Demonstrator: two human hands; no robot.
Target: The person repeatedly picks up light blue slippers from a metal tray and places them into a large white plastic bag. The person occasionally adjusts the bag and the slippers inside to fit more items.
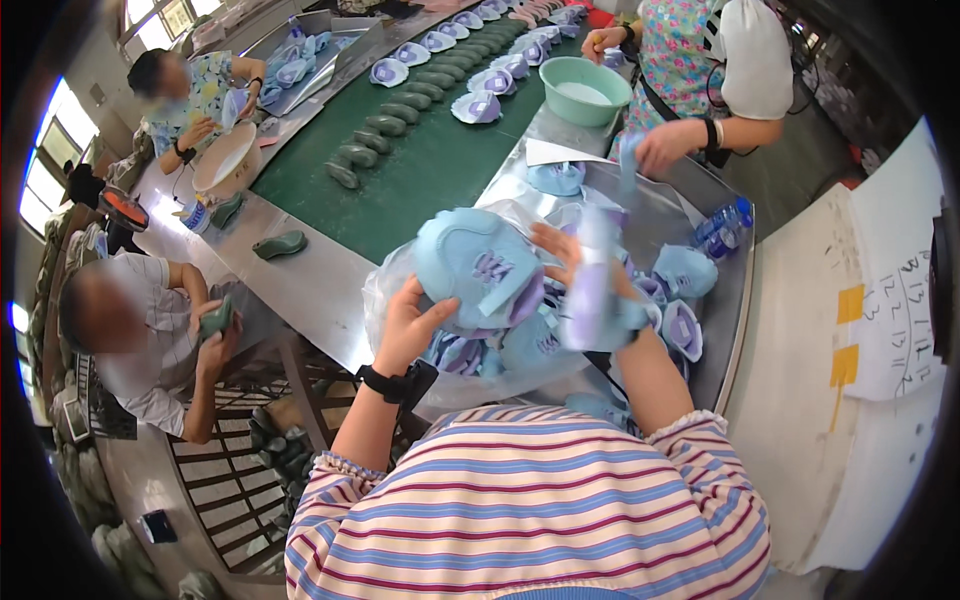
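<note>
My left hand [407,322] grips a light blue shoe upper [465,262] with a purple lining by its edge, its side turned up. Close on its right, my right hand [555,250] is smeared by motion, with a second blue and purple shoe upper [588,295] across the palm; its fingers are partly hidden. Below both hands, more shoe uppers [682,330] lie heaped on a clear plastic bag [385,290] in a metal tray [738,300]. A loose blue upper [685,268] rests on the right of the heap.
A green conveyor belt [300,185] carries rows of green shoe lasts [385,125] and uppers. Across the tray, a co-worker's hand [670,145] holds a blue piece near a green basin [585,90]. Two seated people work at left. Bottles [725,225] stand in the tray's right corner.
</note>
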